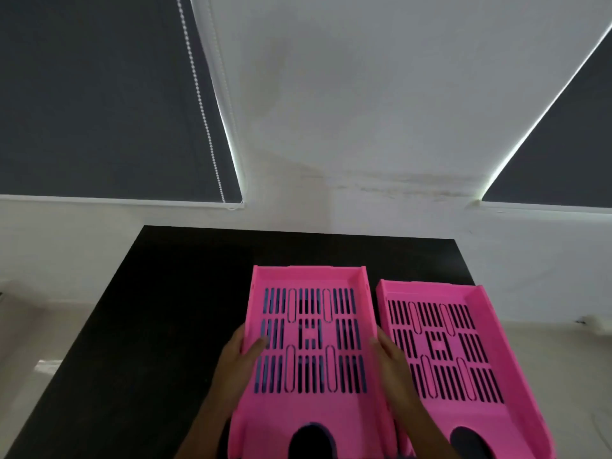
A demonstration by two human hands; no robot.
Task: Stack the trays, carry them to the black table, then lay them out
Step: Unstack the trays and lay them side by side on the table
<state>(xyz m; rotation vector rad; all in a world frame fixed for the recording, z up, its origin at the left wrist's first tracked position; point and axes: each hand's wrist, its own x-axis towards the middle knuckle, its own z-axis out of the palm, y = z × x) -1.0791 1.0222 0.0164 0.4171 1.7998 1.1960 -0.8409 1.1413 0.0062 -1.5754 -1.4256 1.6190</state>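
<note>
Two pink slotted trays are on the black table (159, 326). The left pink tray (309, 412) is gripped on both sides: my left hand (236, 366) holds its left wall with the thumb inside, and my right hand (394, 362) holds its right wall. Blue shows through this tray's slots, so another tray seems to sit under it. The right pink tray (480, 419) lies flat beside it, slightly angled, with nothing touching it.
A white wall (364, 111) stands right behind the table, with dark roller blinds (99, 94) on both sides and a bead chain (202, 107) hanging. Pale floor (29, 342) runs along the table's left and right edges.
</note>
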